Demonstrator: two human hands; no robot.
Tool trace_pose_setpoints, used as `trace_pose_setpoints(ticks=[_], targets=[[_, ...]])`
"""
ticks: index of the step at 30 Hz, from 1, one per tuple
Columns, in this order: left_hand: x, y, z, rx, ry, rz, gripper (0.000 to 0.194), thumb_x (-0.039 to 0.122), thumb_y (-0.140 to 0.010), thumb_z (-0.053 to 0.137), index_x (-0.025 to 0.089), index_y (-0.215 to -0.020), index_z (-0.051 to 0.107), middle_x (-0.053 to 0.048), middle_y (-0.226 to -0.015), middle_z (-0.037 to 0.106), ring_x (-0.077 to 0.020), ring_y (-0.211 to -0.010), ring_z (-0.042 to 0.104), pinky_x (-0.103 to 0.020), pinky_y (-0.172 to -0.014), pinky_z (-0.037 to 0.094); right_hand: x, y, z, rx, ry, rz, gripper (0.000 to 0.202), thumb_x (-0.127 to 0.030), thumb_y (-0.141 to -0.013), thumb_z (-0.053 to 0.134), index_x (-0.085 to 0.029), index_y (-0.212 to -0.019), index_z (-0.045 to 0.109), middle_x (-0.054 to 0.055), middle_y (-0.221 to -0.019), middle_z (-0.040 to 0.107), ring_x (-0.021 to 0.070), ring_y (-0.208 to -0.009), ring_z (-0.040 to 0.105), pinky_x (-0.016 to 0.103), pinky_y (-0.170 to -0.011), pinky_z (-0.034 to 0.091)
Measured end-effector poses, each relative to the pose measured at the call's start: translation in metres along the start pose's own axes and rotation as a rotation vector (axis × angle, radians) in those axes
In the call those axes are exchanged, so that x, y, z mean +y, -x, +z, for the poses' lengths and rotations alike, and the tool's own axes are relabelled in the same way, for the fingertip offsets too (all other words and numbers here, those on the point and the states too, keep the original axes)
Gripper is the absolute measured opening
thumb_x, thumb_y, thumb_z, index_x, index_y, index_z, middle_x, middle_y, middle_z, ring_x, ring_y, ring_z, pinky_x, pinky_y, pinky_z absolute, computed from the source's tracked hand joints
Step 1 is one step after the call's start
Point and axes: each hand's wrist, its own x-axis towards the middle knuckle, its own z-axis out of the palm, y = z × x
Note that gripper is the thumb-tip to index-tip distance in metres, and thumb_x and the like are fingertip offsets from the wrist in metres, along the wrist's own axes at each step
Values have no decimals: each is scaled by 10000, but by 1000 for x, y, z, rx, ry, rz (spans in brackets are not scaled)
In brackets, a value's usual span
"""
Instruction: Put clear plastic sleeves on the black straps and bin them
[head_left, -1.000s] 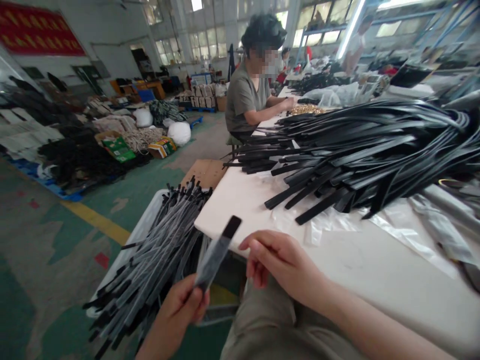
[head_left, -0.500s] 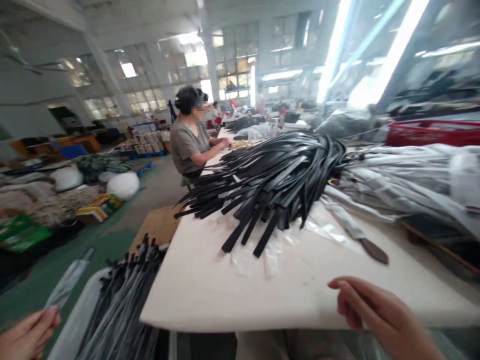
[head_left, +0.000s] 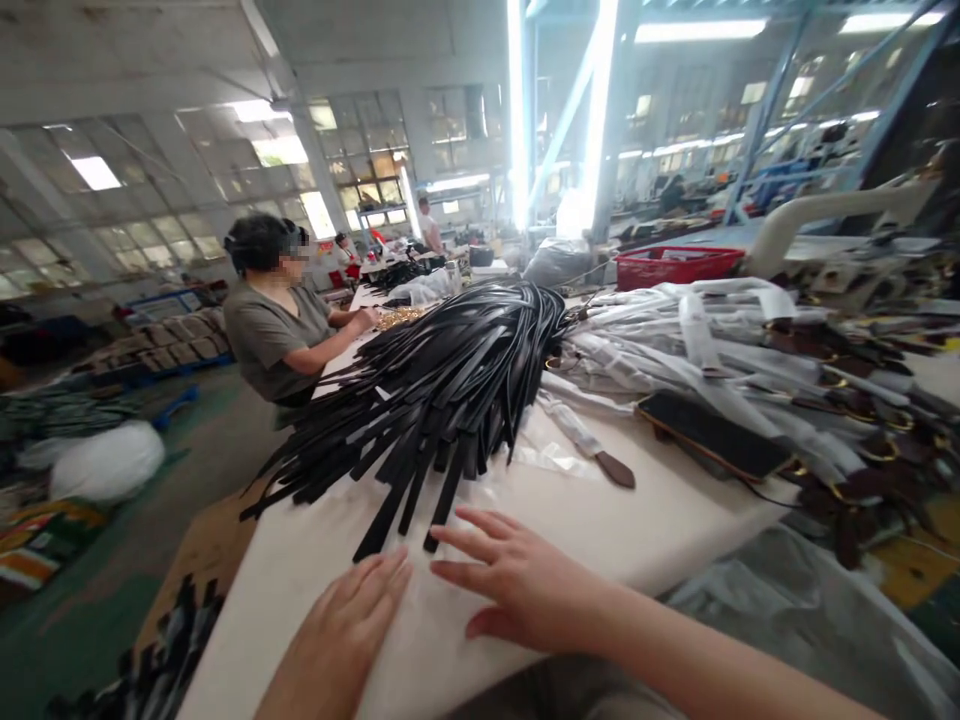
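Observation:
A large heap of black straps [head_left: 457, 370] lies on the white table [head_left: 300, 590], its loose ends fanned toward me. My right hand [head_left: 510, 580] is over the table just below the nearest strap ends, fingers spread and nothing in it. Beside it on the left, my left hand [head_left: 349, 625] is stretched out flat, palm down, with no object visible in it. Thin clear plastic sleeves [head_left: 487, 495] lie under and around the strap ends, close to both hands. A wrapped strap with a brown tip [head_left: 616, 470] rests to the right of the heap.
White-wrapped straps [head_left: 675, 340] are piled at the right, near a black board [head_left: 712, 437] and a red basket [head_left: 675, 266]. A seated person [head_left: 274, 310] works at the table's left side. More black straps [head_left: 169, 640] stand at the lower left.
The view has turned right. My left hand, which held a wrapped strip over the bundle at the lower left, has let go and come over the table. My right hand has opened and moved toward the strap ends.

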Motion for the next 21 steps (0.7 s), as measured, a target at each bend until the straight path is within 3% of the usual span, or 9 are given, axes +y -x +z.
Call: trace_pose_setpoints(ticks=[2,5,8,10,14,17,21], targets=[[12,-19,1,-44,-52,-10,605,-54,-785,395,208,-1277,632,-50,-1320,657,-264,-1146,649,-395,-908,595,-3,-8,5,-71,-22,-4,667,-606,-908,517,-265,-1472,414,83,-1576,318,365,-1465,189,593,-1173,166],[11,-30,2,-42,-3,-106,551,-41,-797,399,176,-1231,662,-83,-1310,662,-273,-1147,643,-411,-925,582,-6,-15,11,-73,-16,54,668,-619,-918,483,-232,-1460,432,120,-1544,371,395,-1445,234,653,-1146,168],[0,-32,7,15,64,-214,522,-4,-820,407,179,-1250,639,-112,-1327,642,-251,-1193,612,-379,-987,539,0,-31,9,1,76,-11,657,-586,-923,506,-214,-1459,427,121,-1541,378,365,-1447,245,635,-1153,174],[-5,-37,10,18,67,-279,450,29,-854,404,144,-1213,649,-142,-1230,681,-251,-1157,628,-367,-983,534,11,-48,8,25,164,-71,670,-552,-919,543,-201,-1473,402,118,-1561,341,345,-1458,221,619,-1162,158],[-7,-48,2,-18,46,-421,330,54,-884,387,113,-984,696,-145,-981,716,-287,-967,675,-422,-871,553,41,-76,14,13,230,-52,678,-558,-926,523,-175,-1473,405,112,-1563,336,319,-1471,195,565,-1189,77],[-2,-36,-13,-63,53,-489,336,-13,-819,388,142,-855,683,-108,-891,711,-273,-921,672,-410,-842,540,56,-81,22,6,206,-12,643,-580,-961,418,-183,-1467,423,110,-1543,376,294,-1461,241,523,-1195,94],[19,19,-37,-159,87,-509,383,-86,-698,418,192,-723,680,-49,-788,705,-229,-831,688,-355,-792,552,59,-78,26,10,187,7,674,-611,-957,378,-187,-1481,402,111,-1544,372,294,-1460,245,521,-1189,114]])
